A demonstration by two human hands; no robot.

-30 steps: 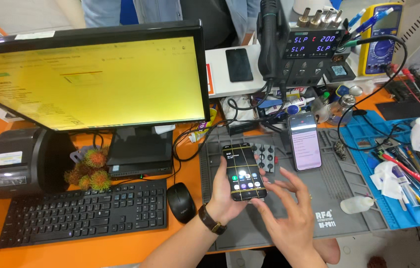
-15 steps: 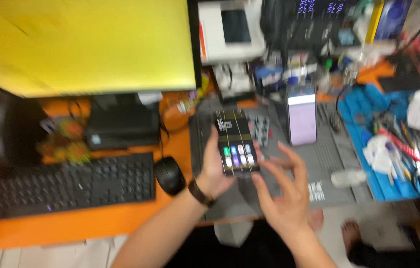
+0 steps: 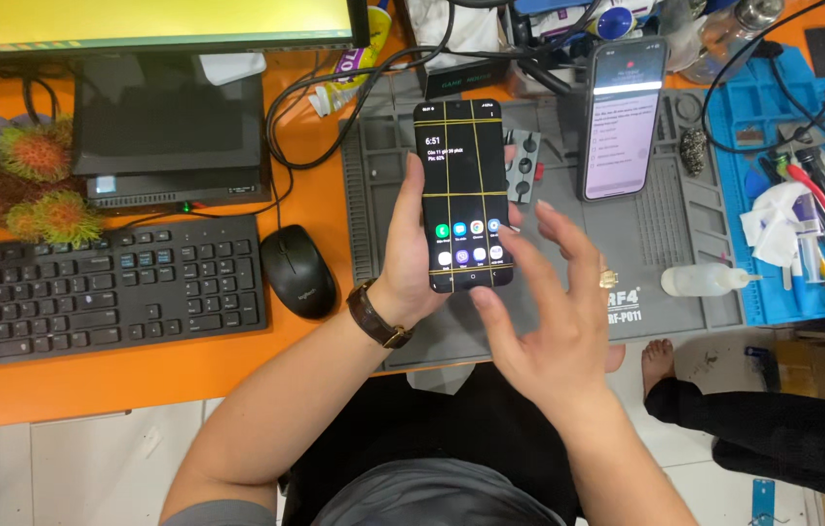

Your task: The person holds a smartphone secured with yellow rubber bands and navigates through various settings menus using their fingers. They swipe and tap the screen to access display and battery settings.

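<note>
Over ribbed grey mat (image 3: 666,224), glossy rectangular phone (image 3: 461,195).

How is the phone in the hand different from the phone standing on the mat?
The held phone has a dark screen with yellow grid lines and app icons; the propped phone shows a pale page of text. The left hand grips the held phone, while the propped phone leans untouched on the grey mat. Both screens are lit.

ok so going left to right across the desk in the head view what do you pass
rambutans → keyboard → mouse → left hand holding the lit phone → right hand → propped second phone → white dropper bottle → blue tool mat
</note>
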